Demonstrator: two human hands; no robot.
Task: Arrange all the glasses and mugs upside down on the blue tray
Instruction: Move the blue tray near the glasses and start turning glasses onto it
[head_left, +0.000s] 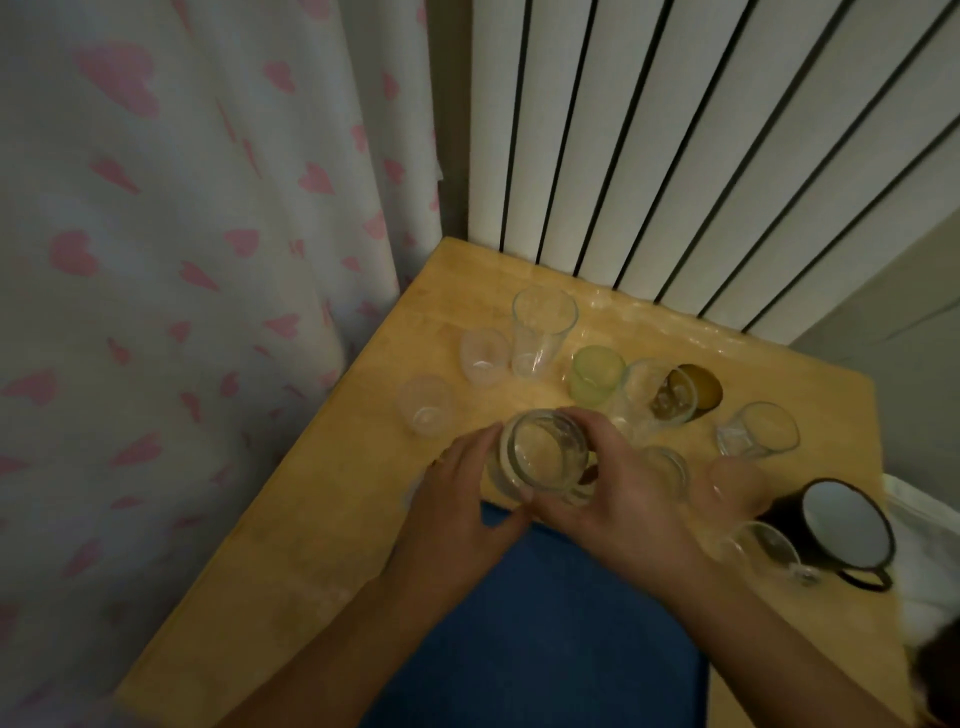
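Note:
A clear glass jar (540, 454) stands mouth-up at the far edge of the blue tray (545, 634). My left hand (462, 514) and my right hand (618, 493) both wrap around it. Behind it on the wooden table (322, 519) stand several upright glasses: a tall clear glass (540, 338), two small clear tumblers (483, 356) (426, 405), a green glass (595, 376), a clear glass (657, 397) and an amber one (698, 389). At the right are a clear glass (756, 431), a glass mug (769, 551) and a black mug with a white inside (841, 525).
A white ribbed radiator (675, 156) rises behind the table. A curtain with pink hearts (182, 260) hangs at the left, close to the table's left edge. White cloth (924, 561) lies beyond the right edge.

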